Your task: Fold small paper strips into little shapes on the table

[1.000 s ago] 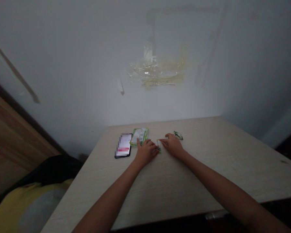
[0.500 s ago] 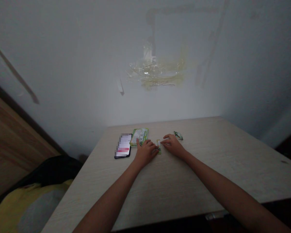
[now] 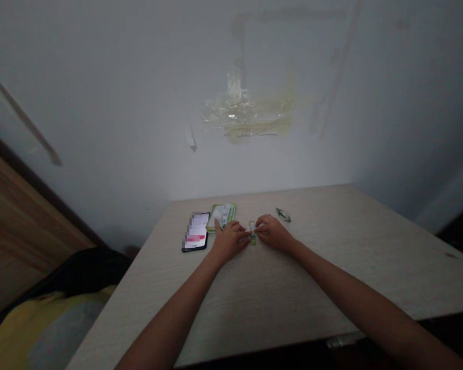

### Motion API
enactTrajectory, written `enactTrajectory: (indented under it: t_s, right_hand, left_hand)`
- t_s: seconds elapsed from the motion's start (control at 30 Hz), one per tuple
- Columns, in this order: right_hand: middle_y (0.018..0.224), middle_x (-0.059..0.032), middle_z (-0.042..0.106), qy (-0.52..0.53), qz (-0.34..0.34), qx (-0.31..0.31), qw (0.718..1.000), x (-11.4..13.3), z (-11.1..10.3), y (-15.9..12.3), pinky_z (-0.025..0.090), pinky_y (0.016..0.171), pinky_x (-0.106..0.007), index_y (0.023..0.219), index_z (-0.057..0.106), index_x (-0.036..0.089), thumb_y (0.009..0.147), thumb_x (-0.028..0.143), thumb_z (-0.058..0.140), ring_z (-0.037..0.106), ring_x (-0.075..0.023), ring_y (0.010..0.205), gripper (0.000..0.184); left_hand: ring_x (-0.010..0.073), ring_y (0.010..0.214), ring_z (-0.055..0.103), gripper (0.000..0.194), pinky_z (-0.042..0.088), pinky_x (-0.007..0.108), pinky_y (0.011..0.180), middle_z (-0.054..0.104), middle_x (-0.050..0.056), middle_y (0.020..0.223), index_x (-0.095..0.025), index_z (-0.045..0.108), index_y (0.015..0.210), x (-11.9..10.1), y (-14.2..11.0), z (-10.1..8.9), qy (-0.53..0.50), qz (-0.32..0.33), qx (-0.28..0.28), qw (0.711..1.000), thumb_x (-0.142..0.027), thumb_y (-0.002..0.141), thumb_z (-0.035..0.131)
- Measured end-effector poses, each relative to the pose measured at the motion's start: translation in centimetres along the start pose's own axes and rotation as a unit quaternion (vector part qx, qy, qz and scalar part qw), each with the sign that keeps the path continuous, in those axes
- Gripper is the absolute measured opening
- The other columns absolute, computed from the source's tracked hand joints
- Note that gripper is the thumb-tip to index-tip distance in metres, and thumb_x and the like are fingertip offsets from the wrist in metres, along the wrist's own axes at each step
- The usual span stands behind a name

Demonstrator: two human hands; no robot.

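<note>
A small narrow green-and-white strip (image 3: 252,239) lies flat on the table between my hands; its exact kind is too small to tell. My left hand (image 3: 230,241) rests palm down on its left side, fingertips touching the strip and thumb stretched away toward a green-and-white packet (image 3: 223,213). My right hand (image 3: 272,232) is at the strip's right edge, its fingers drawn together in what looks like a pinch. Fingers partly cover the strip's middle. Beyond my right hand lies a small crumpled green wrapper (image 3: 283,214).
Left of the packet lies a phone (image 3: 195,232) with its screen lit. The pale wooden table (image 3: 332,221) meets a wall (image 3: 139,128) bearing old tape. Yellow and grey cloth (image 3: 54,329) lies beside the table at lower left.
My right hand has moved slightly left to the strip, and its outstretched fingers have drawn together. My left hand has shifted only a little. The phone, packet and wrapper stay put.
</note>
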State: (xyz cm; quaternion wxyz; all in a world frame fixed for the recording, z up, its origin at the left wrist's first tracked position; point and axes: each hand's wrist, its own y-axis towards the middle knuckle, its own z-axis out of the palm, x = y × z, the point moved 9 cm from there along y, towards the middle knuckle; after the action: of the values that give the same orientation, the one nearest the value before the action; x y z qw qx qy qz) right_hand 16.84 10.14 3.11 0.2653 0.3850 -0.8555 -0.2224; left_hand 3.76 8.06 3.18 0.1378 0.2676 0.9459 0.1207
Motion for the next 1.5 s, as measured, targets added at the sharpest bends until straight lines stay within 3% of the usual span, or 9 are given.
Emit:
enactTrajectory:
  t_s: [0.7, 0.97, 1.13, 1.23, 1.33, 1.5]
  right_hand:
    - [0.089, -0.0072, 0.069, 0.020, -0.056, 0.014, 0.998, 2.0, -0.4, -0.7, 0.045, 0.086, -0.035, 0.080, 0.075, 0.019, 0.070, 0.006, 0.066, 0.061, -0.0199, 0.088, 0.019]
    - [0.085, -0.0048, 0.069, 0.103, -0.075, 0.023, 0.992, 4.0, -1.2, -0.9, 0.045, 0.087, -0.036, 0.078, 0.074, 0.020, 0.070, 0.007, 0.066, 0.063, -0.0189, 0.086, 0.017]
    - [0.087, -0.0037, 0.069, 0.129, -0.102, 0.054, 0.985, 5.3, -0.4, -1.2, 0.044, 0.092, -0.039, 0.078, 0.074, 0.023, 0.072, 0.010, 0.067, 0.063, -0.0201, 0.092, 0.016]
    - [0.086, -0.0037, 0.068, 0.126, -0.096, 0.034, 0.987, 4.6, -0.6, -1.1, 0.045, 0.090, -0.039, 0.080, 0.074, 0.023, 0.073, 0.008, 0.065, 0.062, -0.0196, 0.090, 0.019]
    - [0.090, -0.0065, 0.068, 0.109, -0.044, -0.019, 0.993, 2.5, -1.6, -1.0, 0.048, 0.085, -0.037, 0.084, 0.074, 0.021, 0.077, 0.008, 0.063, 0.061, -0.0197, 0.090, 0.019]
    - [0.089, -0.0076, 0.066, 0.083, -0.012, -0.005, 0.996, 0.8, -1.6, -0.9, 0.049, 0.083, -0.035, 0.086, 0.076, 0.021, 0.080, 0.010, 0.064, 0.059, -0.0199, 0.090, 0.017]
  left_hand:
    - [0.0233, 0.117, 0.053, 0.023, -0.015, 0.078, 0.101, 0.068, -0.001, 0.108, -0.043, 0.067, 0.110, -0.4, 0.1, -0.4, 0.022, 0.006, -0.014, 1.000, -0.041, 0.090, 0.056]
    - [0.0234, 0.116, 0.053, 0.022, -0.013, 0.078, 0.102, 0.068, -0.001, 0.107, -0.042, 0.067, 0.110, -0.5, 0.1, -0.4, 0.028, 0.009, -0.017, 0.999, -0.041, 0.091, 0.054]
    - [0.0226, 0.115, 0.054, 0.023, -0.014, 0.076, 0.104, 0.068, -0.001, 0.108, -0.043, 0.067, 0.110, -0.5, 0.1, -0.3, 0.032, 0.007, -0.024, 0.999, -0.043, 0.092, 0.053]
    - [0.0225, 0.119, 0.052, 0.024, -0.013, 0.075, 0.105, 0.068, -0.001, 0.110, -0.044, 0.066, 0.113, -0.4, 0.0, -0.2, 0.030, 0.006, -0.021, 0.999, -0.043, 0.092, 0.053]
    - [0.0230, 0.121, 0.050, 0.026, -0.014, 0.075, 0.104, 0.068, -0.001, 0.113, -0.044, 0.064, 0.115, -0.3, -0.1, -0.1, 0.024, 0.007, -0.020, 0.999, -0.043, 0.092, 0.053]
    - [0.0236, 0.121, 0.050, 0.027, -0.016, 0.077, 0.102, 0.068, -0.001, 0.112, -0.044, 0.063, 0.116, -0.2, -0.1, 0.0, 0.012, 0.006, -0.021, 1.000, -0.041, 0.091, 0.054]
